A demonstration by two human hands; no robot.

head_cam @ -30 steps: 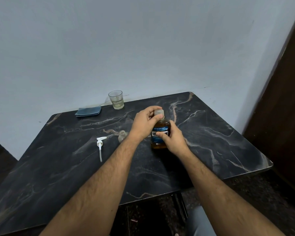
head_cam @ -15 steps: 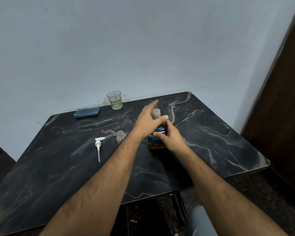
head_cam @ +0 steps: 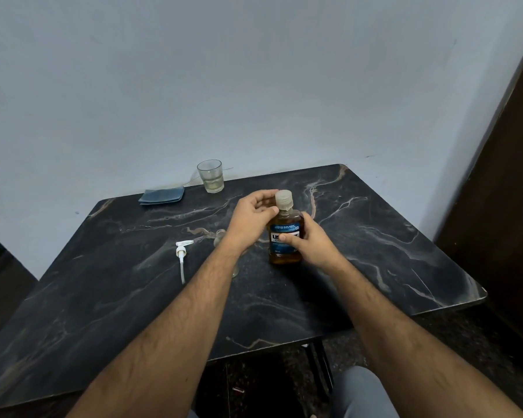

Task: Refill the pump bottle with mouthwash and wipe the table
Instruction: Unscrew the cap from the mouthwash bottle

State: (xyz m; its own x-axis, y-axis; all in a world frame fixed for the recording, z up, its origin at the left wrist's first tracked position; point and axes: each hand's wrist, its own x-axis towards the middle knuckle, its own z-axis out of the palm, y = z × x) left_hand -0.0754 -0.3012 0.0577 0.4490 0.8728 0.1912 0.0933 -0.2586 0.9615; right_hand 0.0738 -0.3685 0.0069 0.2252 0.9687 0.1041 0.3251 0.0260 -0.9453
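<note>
Since half a second ago your left hand has drawn its fingers back in from a spread reach over the cap; they now curl beside the cap, thumb tip against the neck just below it. Whether the fingertips actually pinch the cap you cannot tell from here.

Only the head view is given. Your right hand wraps the mouthwash bottle around its labelled body, thumb across the label, holding it upright on the counter.

Taking the mouthwash bottle as landmark: the pump head lies loose to its left, dip tube pointing toward you. A small clear pump bottle stands between the two, mostly hidden behind your left wrist. The folded blue cloth lies far left by the wall, and the glass of pale liquid stands behind and left.

The mouthwash bottle looks nearly full, so expect some weight and sloshing. Its plastic should be stiff but smooth, so grip the flat body firmly. The ribbed cap likely gives good purchase for twisting. The pump bottle looks light and tippy; steady it before pouring into its narrow mouth.
</note>
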